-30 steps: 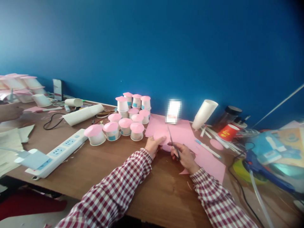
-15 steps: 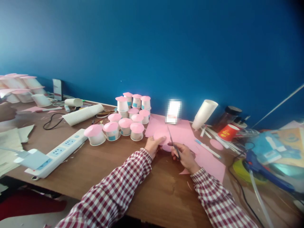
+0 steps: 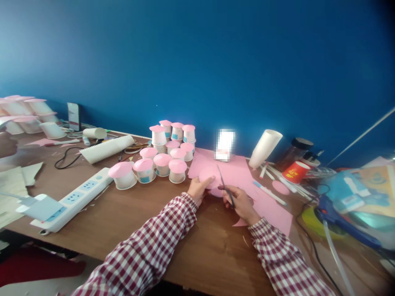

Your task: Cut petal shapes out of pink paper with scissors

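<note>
Between its thumb and fingers my left hand [image 3: 198,188] pinches a pink paper circle [image 3: 207,174]. My right hand [image 3: 242,202] is closed around the handles of a pair of scissors [image 3: 222,181], whose blades point away from me at the circle's right edge. Whether the blades touch the circle I cannot tell. Beneath both hands lie pink paper sheets [image 3: 237,169] on the brown table [image 3: 203,255]. To the left stand several white paper cups [image 3: 146,174] topped with pink paper cones, some stacked at the back.
A white power strip [image 3: 80,193] with a plugged-in charger lies left. Sleeves of white cups [image 3: 106,149] rest behind it, and another cup stack [image 3: 266,147] leans right. A blue glue gun [image 3: 345,224] and its cord lie far right. Another person's hand [image 3: 8,144] shows far left.
My hands, the paper circle and the scissors have hardly moved. The whole view has shifted very slightly. At the far left the other person's hand sits a little differently.
</note>
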Demonstrator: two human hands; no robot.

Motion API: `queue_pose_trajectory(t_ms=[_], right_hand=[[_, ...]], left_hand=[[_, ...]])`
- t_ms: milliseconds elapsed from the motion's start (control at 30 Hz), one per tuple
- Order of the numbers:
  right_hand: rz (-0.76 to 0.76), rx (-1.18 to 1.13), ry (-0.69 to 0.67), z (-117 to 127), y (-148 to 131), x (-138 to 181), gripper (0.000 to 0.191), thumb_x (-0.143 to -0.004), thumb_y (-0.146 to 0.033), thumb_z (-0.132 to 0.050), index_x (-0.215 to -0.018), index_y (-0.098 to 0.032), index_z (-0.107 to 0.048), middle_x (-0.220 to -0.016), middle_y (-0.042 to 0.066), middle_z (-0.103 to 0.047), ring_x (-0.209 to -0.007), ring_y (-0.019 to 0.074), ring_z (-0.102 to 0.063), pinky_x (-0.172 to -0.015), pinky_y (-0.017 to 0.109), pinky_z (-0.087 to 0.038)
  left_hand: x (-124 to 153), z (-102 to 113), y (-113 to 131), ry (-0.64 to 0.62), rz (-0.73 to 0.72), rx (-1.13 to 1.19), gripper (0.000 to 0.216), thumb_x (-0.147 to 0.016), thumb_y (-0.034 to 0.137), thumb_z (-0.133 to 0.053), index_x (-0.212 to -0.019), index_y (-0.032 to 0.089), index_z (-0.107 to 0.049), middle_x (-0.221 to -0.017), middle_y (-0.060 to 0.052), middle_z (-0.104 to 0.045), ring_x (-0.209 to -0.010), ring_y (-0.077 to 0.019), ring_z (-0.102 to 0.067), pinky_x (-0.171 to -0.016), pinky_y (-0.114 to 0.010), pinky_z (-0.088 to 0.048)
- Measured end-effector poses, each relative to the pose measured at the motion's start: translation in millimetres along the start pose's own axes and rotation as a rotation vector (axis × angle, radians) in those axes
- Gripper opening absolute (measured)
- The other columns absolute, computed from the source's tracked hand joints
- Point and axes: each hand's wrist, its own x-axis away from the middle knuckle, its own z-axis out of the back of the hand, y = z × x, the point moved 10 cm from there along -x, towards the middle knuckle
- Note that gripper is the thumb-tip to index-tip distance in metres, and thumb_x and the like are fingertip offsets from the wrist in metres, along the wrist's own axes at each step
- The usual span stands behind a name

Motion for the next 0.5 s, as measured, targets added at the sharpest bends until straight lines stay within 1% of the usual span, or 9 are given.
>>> queue_pose_trajectory(t_ms=[167,400,500], right_hand=[[-0.012,0.000,-0.007,-0.9,0.3,0.5,0.046,-0.074,-0.046,-0.061,-0.105,-0.012,-0.064,-0.054,-0.004,-0.050,-0.043,0.0086,-0.048,-0.042,0.022,-0.039],[-0.024,-0.016,-0.005,0.2,3.8,0.3,0.045,-0.073,-0.044,-0.063,-0.105,-0.012,-0.063,-0.055,-0.004,-0.053,-0.045,0.0084,-0.049,-0.043,0.021,-0.041],[-0.026,-0.021,-0.014,-0.2,5.5,0.1,0.045,-0.073,-0.043,-0.062,-0.105,-0.012,-0.063,-0.056,-0.003,-0.054,-0.045,0.0082,-0.050,-0.043,0.021,-0.041]], left_hand=[[0.7,4.9,0.9,0.054,-0.010,0.048,0.037,-0.055,0.035,-0.079,-0.077,0.009,-0.064,-0.060,-0.002,-0.059,-0.048,-0.0075,-0.049,-0.037,-0.017,-0.033],[0.3,4.1,-0.6,0.041,-0.005,0.050,0.035,-0.056,0.031,-0.078,-0.079,0.009,-0.065,-0.066,-0.005,-0.064,-0.054,-0.0109,-0.056,-0.040,-0.018,-0.037],[-0.4,3.6,-0.8,0.031,-0.009,0.038,0.035,-0.056,0.032,-0.078,-0.080,0.009,-0.065,-0.065,-0.005,-0.063,-0.053,-0.0104,-0.055,-0.039,-0.018,-0.036]])
